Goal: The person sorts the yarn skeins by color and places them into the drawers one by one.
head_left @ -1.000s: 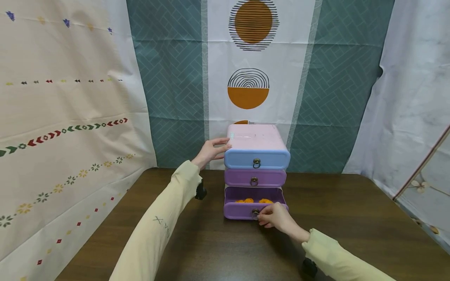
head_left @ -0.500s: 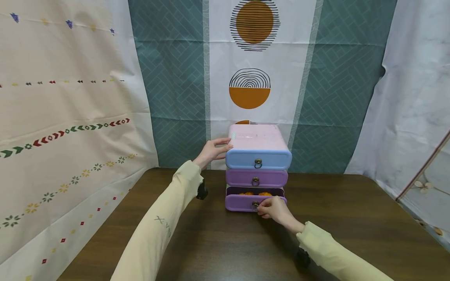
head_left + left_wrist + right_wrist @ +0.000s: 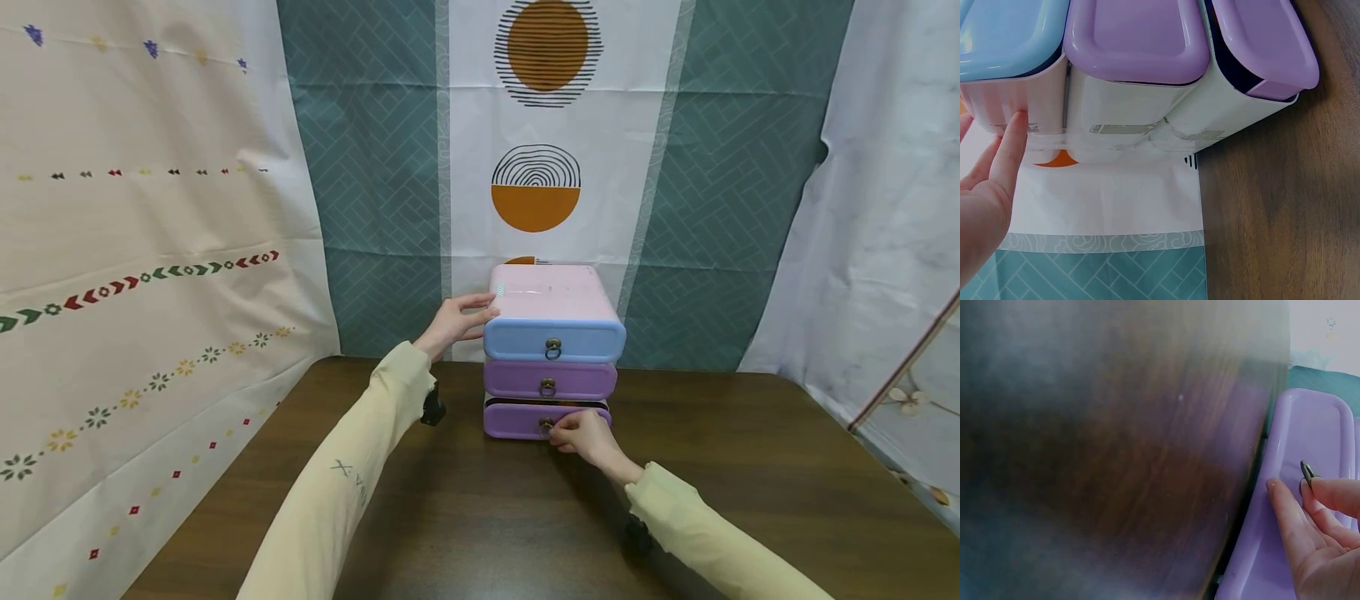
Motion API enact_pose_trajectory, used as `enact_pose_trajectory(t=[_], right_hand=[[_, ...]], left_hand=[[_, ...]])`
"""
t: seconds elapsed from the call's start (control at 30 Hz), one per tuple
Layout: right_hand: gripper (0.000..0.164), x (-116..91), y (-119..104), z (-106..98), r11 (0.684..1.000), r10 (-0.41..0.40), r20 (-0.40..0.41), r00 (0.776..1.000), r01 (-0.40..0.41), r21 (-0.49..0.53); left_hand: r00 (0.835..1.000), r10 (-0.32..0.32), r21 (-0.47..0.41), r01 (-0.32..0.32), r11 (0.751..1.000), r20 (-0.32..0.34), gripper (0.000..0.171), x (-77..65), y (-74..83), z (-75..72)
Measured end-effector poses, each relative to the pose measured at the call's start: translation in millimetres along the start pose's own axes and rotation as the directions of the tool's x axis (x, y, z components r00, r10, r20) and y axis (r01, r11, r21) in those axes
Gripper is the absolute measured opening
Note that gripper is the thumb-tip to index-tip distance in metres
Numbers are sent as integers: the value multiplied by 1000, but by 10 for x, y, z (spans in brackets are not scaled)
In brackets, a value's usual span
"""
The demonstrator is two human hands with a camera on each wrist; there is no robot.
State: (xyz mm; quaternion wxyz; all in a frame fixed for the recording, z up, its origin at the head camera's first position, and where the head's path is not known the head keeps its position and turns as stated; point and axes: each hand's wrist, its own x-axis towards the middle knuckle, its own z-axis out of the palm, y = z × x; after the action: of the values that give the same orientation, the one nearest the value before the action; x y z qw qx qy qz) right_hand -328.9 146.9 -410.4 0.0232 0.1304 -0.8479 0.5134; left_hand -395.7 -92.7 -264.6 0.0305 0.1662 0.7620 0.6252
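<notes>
A small stacked drawer cabinet has a pink top (image 3: 555,292), a blue upper drawer (image 3: 517,341) and a purple middle drawer (image 3: 516,379). Its purple bottom drawer (image 3: 512,422) stands slightly pulled out, with a dark gap along its upper edge. My right hand (image 3: 592,438) pinches the bottom drawer's metal ring pull (image 3: 1307,470) between thumb and fingers. Another fingertip is right at the drawer front in the right wrist view. At the cabinet's upper left side, my left hand (image 3: 456,321) rests with extended fingers against the pink casing (image 3: 1041,100).
The cabinet stands on a dark wooden table (image 3: 450,533), near its back edge. Behind it hangs a green and white patterned cloth (image 3: 375,167). A cream cloth (image 3: 150,225) hangs on the left and a white one (image 3: 885,208) on the right.
My right hand has pushed the bottom drawer inward until only a narrow gap shows. The orange things inside have mostly gone out of sight. My left hand has stayed on the cabinet.
</notes>
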Motion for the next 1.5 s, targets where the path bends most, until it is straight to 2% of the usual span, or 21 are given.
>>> enact_pose_trajectory(t=[0.1, 0.3, 0.43, 0.57, 0.77, 0.87, 1.0, 1.1, 1.2, 1.3, 1.5], right_hand=[[10, 23, 4, 0, 1000, 6, -13, 1000, -6, -6], [9, 57, 16, 9, 1000, 21, -42, 999, -21, -11], [9, 74, 31, 15, 999, 33, -61, 998, -33, -8], [9, 84, 34, 18, 999, 37, -69, 997, -37, 1], [8, 115, 28, 38, 999, 46, -91, 995, -44, 16], [8, 128, 32, 50, 999, 46, -103, 994, -45, 19], [8, 138, 44, 55, 998, 53, -111, 992, -49, 37], [9, 137, 53, 44, 997, 57, -98, 994, -51, 60], [12, 135, 68, 19, 995, 53, -60, 997, -47, 88], [16, 122, 88, -20, 993, 46, -27, 999, -42, 115], [21, 100, 105, -99, 988, 67, -22, 998, -63, 139]], left_hand=[[1000, -3, 20, 3, 1000, 0, 49, -85, 95, 29], [1000, 23, 15, -23, 1000, -10, 49, -91, 76, 30], [1000, 12, 21, -13, 1000, 2, 48, -104, 88, 40], [1000, 6, 11, -6, 1000, 4, 50, -31, 17, 23], [1000, 10, 23, -9, 1000, -29, 53, 116, -146, -12], [999, 23, 26, -22, 999, -34, 52, 119, -161, -13], [1000, 16, 9, -16, 1000, -8, 51, 24, -57, 9], [1000, 3, 10, -3, 1000, 3, 50, 0, -22, 14], [1000, 10, 11, -9, 1000, -10, 52, 70, -108, 1], [999, 31, 17, -30, 999, -25, 52, 121, -187, 3], [996, 88, 76, -86, 993, -22, 49, 104, -194, 15]])
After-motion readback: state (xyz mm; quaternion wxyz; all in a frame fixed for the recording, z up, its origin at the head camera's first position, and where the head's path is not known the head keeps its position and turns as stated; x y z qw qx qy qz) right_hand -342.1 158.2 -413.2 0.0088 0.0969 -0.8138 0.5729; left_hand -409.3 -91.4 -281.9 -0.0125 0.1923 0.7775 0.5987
